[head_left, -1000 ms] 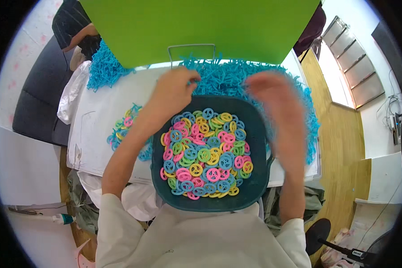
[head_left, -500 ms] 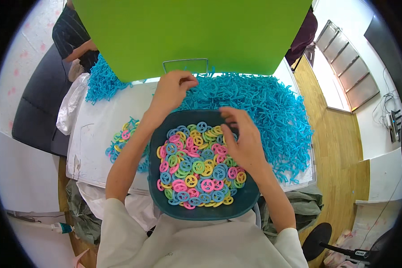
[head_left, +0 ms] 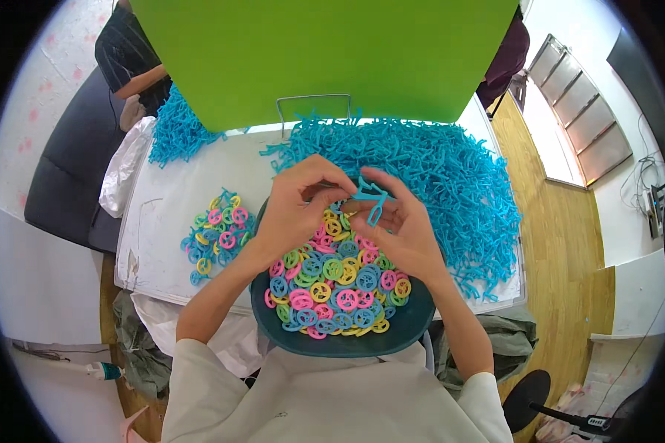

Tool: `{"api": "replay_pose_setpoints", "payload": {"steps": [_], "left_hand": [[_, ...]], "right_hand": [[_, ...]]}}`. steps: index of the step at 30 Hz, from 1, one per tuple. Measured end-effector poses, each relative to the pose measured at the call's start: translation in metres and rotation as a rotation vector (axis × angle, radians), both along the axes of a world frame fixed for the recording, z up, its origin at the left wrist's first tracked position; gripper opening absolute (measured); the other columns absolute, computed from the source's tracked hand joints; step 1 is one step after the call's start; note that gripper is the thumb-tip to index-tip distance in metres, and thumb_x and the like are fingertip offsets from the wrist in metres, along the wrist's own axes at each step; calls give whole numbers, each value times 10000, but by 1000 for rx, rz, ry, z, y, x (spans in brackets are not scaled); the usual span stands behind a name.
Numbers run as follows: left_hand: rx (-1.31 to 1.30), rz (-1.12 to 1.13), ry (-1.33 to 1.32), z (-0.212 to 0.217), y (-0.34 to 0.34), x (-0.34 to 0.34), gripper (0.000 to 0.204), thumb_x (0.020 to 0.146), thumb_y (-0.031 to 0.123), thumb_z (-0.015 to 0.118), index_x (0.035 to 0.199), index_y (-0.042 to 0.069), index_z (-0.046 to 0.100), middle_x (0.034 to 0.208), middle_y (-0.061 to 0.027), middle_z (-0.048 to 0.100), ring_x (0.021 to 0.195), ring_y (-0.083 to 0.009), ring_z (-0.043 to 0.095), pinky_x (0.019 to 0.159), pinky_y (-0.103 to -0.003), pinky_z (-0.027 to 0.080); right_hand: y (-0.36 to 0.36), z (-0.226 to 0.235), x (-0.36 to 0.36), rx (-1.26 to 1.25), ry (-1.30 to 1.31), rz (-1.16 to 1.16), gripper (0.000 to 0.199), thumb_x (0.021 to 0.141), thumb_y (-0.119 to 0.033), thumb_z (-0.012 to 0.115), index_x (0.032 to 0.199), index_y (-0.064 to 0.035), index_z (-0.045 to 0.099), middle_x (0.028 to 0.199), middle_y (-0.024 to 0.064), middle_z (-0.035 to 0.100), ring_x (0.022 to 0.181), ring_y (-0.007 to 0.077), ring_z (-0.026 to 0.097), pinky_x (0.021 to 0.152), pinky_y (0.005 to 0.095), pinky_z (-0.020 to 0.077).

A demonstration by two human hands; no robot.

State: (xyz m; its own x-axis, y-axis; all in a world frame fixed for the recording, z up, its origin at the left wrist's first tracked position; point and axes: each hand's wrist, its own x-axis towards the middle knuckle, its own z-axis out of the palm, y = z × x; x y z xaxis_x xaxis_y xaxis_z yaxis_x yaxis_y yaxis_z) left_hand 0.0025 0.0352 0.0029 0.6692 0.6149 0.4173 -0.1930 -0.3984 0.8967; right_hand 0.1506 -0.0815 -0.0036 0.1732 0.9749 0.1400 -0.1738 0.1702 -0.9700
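A white rectangular tabletop (head_left: 149, 240) spans the middle of the frame, below an upright bright green panel (head_left: 325, 59). At the centre, over the far side of a dark green plastic basin (head_left: 332, 348), your left hand (head_left: 295, 207) pinches the left end of a thin, branched, bright blue plastic piece (head_left: 369, 196). Your right hand (head_left: 406, 236) curls around its right side; whether those fingers grip, I cannot tell. Expect it to be light, smooth and slightly springy. Hold it by the straight bar, since its slender prongs would probably bend under a hard squeeze.
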Motion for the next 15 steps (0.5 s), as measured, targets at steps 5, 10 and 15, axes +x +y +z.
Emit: {"api": "replay_pose_setpoints", "payload": {"steps": [5,10,15], "left_hand": [[212,31,93,-6,-4,8,229,791,-151,570,945,6,634,958,-114,586,880,-190,615,750,-282,537],[540,186,504,-20,1,6,274,758,-40,662,1013,49,616,995,-108,528,907,-251,590,728,-333,521],[1128,153,749,-31,3,6,344,683,12,684,1011,49,589,1009,-85,476,915,-274,544,771,-388,486]], "right_hand": [[3,-15,9,27,-25,-84,345,884,-9,609,1218,9,522,941,116,667,821,116,640,713,248,513],[7,-15,12,-44,-205,-351,182,937,-90,586,1072,30,558,816,85,666,730,98,619,676,226,506],[7,-20,13,-30,-431,-351,158,889,-46,630,1029,23,611,778,60,667,693,71,612,622,203,479]]}}
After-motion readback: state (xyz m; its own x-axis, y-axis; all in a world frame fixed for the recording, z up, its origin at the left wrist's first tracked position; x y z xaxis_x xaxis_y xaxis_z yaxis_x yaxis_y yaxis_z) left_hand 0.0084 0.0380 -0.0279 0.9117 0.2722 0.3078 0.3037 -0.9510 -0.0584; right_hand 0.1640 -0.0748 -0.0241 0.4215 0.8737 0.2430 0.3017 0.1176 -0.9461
